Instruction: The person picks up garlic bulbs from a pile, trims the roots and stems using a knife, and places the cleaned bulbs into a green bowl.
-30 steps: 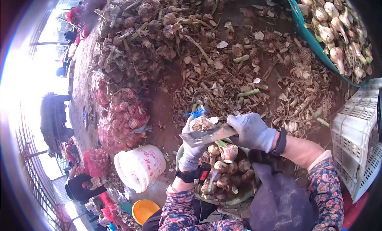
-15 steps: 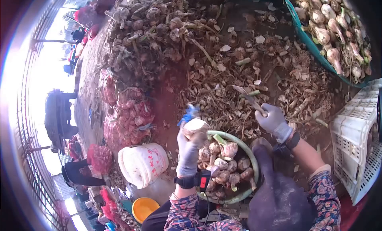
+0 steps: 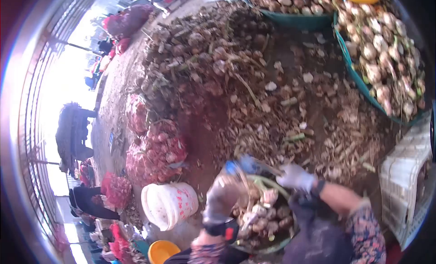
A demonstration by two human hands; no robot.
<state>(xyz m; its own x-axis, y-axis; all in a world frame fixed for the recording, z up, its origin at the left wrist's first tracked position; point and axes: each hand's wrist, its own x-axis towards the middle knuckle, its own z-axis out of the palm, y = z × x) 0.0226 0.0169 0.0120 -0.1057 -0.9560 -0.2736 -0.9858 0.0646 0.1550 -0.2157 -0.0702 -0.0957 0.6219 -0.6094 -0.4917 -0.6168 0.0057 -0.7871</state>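
From here, the gloved right hand (image 3: 296, 178), right of centre low in the frame, is curled closed around the handle of a knife (image 3: 264, 166) angled up and leftward. The gloved left hand (image 3: 222, 196), to its left, is blurred; I can't tell how far it's open or what it grips, though something blue (image 3: 233, 167) shows at its fingers. Garlic bulbs (image 3: 268, 218) sit in a round basin (image 3: 278, 187), bottom centre, with a white bucket (image 3: 170, 205) to the left.

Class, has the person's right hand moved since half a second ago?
Yes. Judged against the bright green stalk, the right hand has moved leftward and down the picture, toward the basin.
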